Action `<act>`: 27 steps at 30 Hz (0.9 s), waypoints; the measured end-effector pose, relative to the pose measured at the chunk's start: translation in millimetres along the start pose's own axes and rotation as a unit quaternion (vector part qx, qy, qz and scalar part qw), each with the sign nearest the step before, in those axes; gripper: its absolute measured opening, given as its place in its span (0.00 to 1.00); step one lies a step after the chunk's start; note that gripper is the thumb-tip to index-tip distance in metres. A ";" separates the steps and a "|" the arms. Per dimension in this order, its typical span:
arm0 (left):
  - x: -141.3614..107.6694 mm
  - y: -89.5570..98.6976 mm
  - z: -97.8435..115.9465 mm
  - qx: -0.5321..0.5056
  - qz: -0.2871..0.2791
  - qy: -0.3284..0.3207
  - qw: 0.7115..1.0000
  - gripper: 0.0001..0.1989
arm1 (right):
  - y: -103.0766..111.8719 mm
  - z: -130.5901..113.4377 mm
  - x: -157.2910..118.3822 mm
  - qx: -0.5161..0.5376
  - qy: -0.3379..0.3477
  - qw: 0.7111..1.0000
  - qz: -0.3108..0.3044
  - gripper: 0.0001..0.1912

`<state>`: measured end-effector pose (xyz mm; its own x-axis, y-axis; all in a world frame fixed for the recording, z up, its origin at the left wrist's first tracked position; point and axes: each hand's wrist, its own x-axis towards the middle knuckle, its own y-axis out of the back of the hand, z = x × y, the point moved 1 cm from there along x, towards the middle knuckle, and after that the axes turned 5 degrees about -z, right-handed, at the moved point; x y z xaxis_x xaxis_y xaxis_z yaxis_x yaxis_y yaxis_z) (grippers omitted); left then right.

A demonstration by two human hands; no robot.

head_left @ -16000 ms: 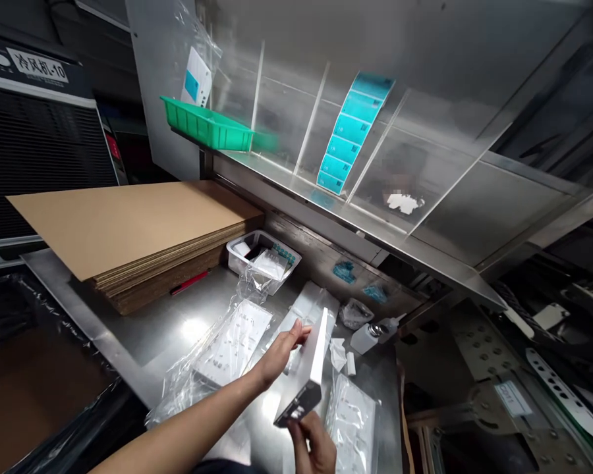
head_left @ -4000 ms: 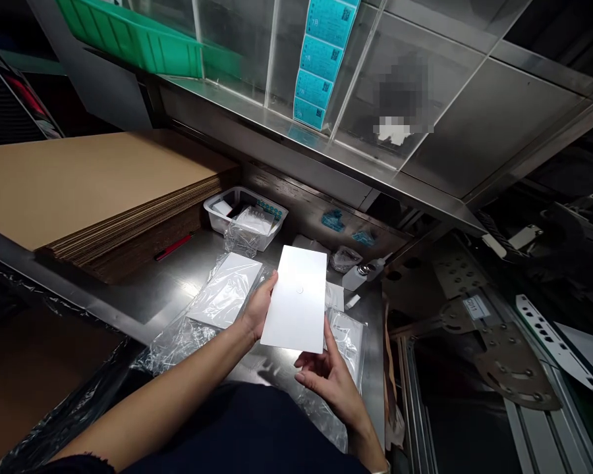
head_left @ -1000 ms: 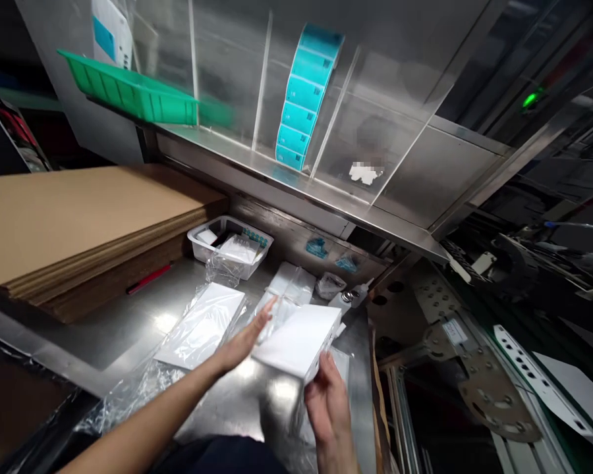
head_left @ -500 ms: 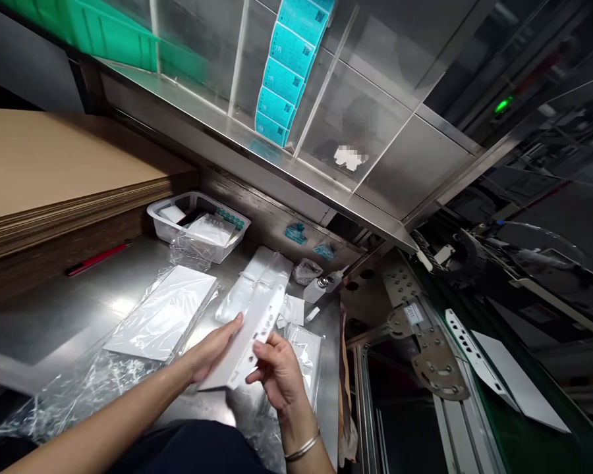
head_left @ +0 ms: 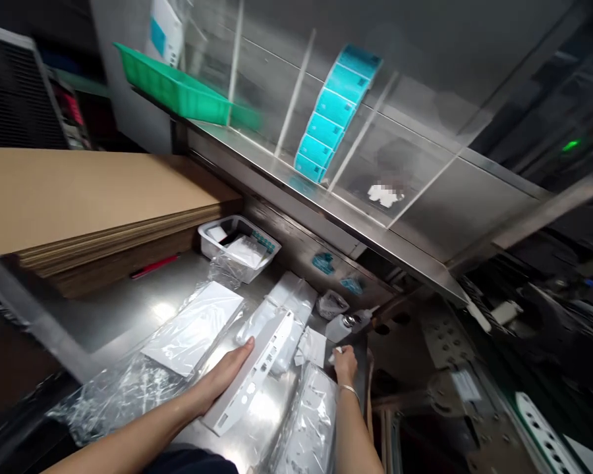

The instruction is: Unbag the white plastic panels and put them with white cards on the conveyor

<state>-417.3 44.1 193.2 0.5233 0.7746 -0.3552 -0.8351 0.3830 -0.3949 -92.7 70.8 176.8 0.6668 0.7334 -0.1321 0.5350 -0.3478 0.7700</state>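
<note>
My left hand [head_left: 227, 372] grips the long edge of a white panel [head_left: 257, 368] with a row of cut-outs, held tilted over the metal bench. Off to the right, my right hand [head_left: 346, 363] has its fingers closed on a small white piece [head_left: 333, 357], too blurred to name exactly. Beside that hand lie white paper sheets [head_left: 312, 347], and just beyond it stands a white bottle with a metal top [head_left: 339, 327]. Clear-wrapped white parts [head_left: 306, 421] lie between the panel and my right forearm.
White flat pieces in clear film [head_left: 197, 326] lie on the left. A plastic basket [head_left: 212, 247], a red pen-like tool [head_left: 154, 266] and stacked cardboard [head_left: 103, 191] are farther back. Blue labels [head_left: 326, 125] hang from the shelf above. A conveyor with a white panel [head_left: 548, 434] runs at right.
My right hand has left the panel and moved right to the small white piece beside the bottle. My left hand still holds the panel, whose cut-out face now shows more. The camera view has shifted left.
</note>
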 end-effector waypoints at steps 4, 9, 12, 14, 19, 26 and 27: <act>12.1 6.4 -4.7 -0.002 0.024 -0.009 1.000 0.28 | -5.7 -34.0 -26.2 0.057 0.112 0.990 -0.058 0.06; 24.5 8.5 -7.2 -0.002 0.034 -0.032 0.999 0.28 | -2.1 -94.4 -145.3 0.136 0.475 0.838 -0.233 0.13; 23.3 6.5 -3.4 0.000 0.021 -0.054 0.998 0.27 | -2.7 -111.0 -189.9 0.072 0.571 0.767 -0.283 0.21; 17.6 5.9 -0.6 0.014 0.017 -0.067 0.998 0.26 | -5.1 -114.6 -181.8 0.054 0.577 0.775 -0.251 0.21; 2.8 5.1 -3.3 0.040 -0.009 -0.048 0.998 0.26 | -5.3 -120.1 -115.3 0.095 0.524 0.843 -0.075 0.13; -2.6 8.0 4.7 0.014 -0.005 -0.036 0.999 0.28 | -25.4 -105.0 -203.8 0.079 0.616 0.756 -0.208 0.23; -5.8 8.6 7.7 0.026 -0.001 -0.029 0.999 0.28 | -27.1 -103.3 -209.1 0.076 0.631 0.742 -0.214 0.23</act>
<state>-428.8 46.8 198.3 0.5154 0.8012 -0.3041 -0.8424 0.4085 -0.3513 -300.2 -12.8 248.1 -0.5468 0.7251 0.4185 0.6736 0.0841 0.7343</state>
